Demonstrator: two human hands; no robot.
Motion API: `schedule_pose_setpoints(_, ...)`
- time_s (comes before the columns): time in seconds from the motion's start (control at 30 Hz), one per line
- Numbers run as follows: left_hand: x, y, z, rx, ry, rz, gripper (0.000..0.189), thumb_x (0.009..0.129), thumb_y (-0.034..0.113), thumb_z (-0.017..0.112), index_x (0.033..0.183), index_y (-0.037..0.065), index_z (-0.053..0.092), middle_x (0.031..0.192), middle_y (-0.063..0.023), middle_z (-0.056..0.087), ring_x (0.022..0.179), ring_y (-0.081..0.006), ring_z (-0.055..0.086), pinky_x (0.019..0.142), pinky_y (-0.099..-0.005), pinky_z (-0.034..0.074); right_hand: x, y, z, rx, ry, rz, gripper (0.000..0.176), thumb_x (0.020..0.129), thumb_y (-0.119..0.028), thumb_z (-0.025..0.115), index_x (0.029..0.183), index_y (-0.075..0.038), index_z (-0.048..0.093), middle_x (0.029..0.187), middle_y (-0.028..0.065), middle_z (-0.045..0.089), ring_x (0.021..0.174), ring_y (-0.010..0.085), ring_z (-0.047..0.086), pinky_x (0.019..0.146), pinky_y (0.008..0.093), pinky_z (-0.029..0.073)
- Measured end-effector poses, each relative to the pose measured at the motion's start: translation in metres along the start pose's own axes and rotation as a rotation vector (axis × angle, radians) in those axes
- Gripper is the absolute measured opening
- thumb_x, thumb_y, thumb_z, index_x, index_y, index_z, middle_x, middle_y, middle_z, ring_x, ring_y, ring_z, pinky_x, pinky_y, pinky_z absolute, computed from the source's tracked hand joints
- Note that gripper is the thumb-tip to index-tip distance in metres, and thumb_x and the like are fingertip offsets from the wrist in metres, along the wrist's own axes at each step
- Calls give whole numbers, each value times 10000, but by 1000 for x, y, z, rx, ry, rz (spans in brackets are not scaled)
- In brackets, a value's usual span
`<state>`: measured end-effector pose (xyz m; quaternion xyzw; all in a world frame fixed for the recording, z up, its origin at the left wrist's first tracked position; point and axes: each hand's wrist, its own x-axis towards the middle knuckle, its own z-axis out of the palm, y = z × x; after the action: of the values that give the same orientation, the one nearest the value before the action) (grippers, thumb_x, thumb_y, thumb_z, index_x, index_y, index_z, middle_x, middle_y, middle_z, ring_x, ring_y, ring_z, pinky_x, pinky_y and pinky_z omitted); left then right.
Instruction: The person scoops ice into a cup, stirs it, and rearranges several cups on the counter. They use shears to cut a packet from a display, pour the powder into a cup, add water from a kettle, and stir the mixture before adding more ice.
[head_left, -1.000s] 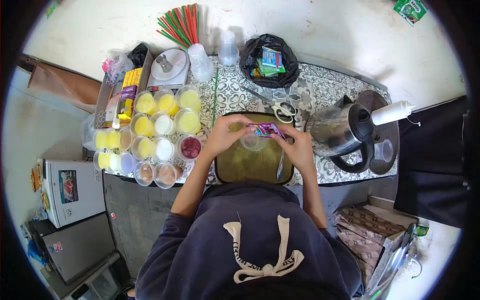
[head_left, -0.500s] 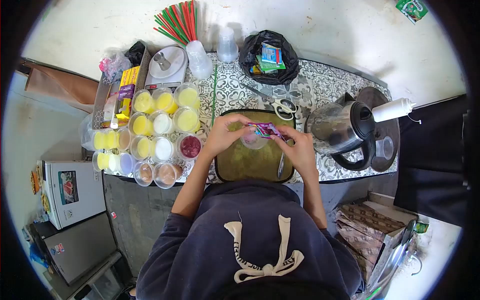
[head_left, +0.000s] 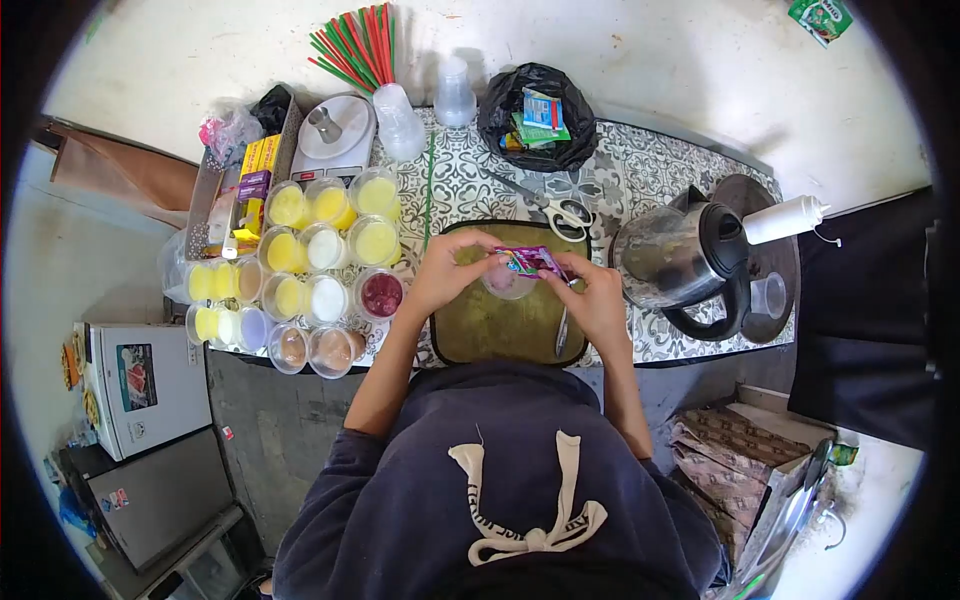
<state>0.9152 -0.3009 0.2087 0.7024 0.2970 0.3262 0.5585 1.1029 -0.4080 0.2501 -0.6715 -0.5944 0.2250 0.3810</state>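
A small purple sachet is stretched between both hands above a clear plastic cup. My left hand pinches its left end with thumb and fingers. At the other end, my right hand grips the sachet in the same way. Something pinkish shows in the cup, partly hidden by the sachet and fingers. Under the cup lies a dark green mat with a black border. A slim metallic utensil rests on the mat's right side, below my right hand.
Several filled cups stand left of the mat. Scissors lie behind it, near a black bag holding wrappers. An electric kettle and a white squeeze bottle are right. Straws, stacked cups and a scale stand behind.
Both hands stay nearly in place with the sachet still between them. Its angle looks slightly flatter; nothing else has visibly moved.
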Motion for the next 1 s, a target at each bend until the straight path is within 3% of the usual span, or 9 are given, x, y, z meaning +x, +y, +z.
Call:
schedule_pose_setpoints(0.1,3,1,2,-26,-24,34,232,752,82,705,967,9,659,898,-69,659,827,-135,595,785,-268,458,0,3,0,51,-8,57,190,782,-104,676,944,-8,653,814,138,669,713,201,661,661,284,497)
schedule_pose_setpoints(0.2,9,7,7,-55,-36,83,299,744,122,730,1007,10,639,1008,-77,644,920,-146,588,846,-286,451,-2,19,7,156,1,116,212,797,-100,673,979,5,637,829,105,677,725,137,636,691,262,484)
schedule_pose_setpoints(0.27,10,3,9,-7,-53,114,353,724,138,742,1038,20,632,971,-73,645,888,-148,584,816,-283,454,-3,38,18,542,24,202,238,827,-108,660,1028,10,612,882,53,668,779,85,592,722,249,470)
schedule_pose_setpoints(0.4,11,15,13,86,-91,125,422,684,185,772,1047,24,631,927,-75,645,848,-154,590,783,-279,461,-6,56,27,764,29,192,243,855,-107,635,1065,8,591,942,22,646,833,72,574,758,247,457)
schedule_pose_setpoints(0.6,29,23,16,93,-9,115,225,720,118,730,900,6,656,860,-79,660,790,-152,621,753,-278,470,7,50,32,835,48,274,201,859,-97,622,1035,-1,606,943,22,645,861,72,576,797,236,433)
schedule_pose_setpoints(0.73,51,29,4,145,118,157,175,736,70,705,886,-3,653,839,-93,673,775,-153,643,722,-266,482,33,44,38,942,156,151,421,853,-79,615,1227,4,442,1136,75,564,1022,118,540,856,246,419)
schedule_pose_setpoints(0.8,60,30,-2,170,155,108,149,754,24,681,896,-12,657,860,-80,678,829,-137,644,766,-267,477,35,45,26,932,205,195,507,845,-67,617,1278,-12,359,1185,88,519,1091,157,504,906,281,400)
schedule_pose_setpoints(0.87,69,15,-8,283,268,293,149,744,-4,669,891,-14,653,880,-91,681,828,-161,650,761,-276,483,25,35,0,546,407,35,444,831,-51,622,1224,-10,420,1136,90,539,1083,189,509,931,312,387)
schedule_pose_setpoints(1.0,65,-35,-2,401,376,274,125,730,32,672,851,28,642,900,-94,671,795,-252,649,690,-313,499,-23,1,-67,-116,745,-110,322,804,-61,646,1099,-12,525,1103,102,544,1035,202,515,935,335,376)
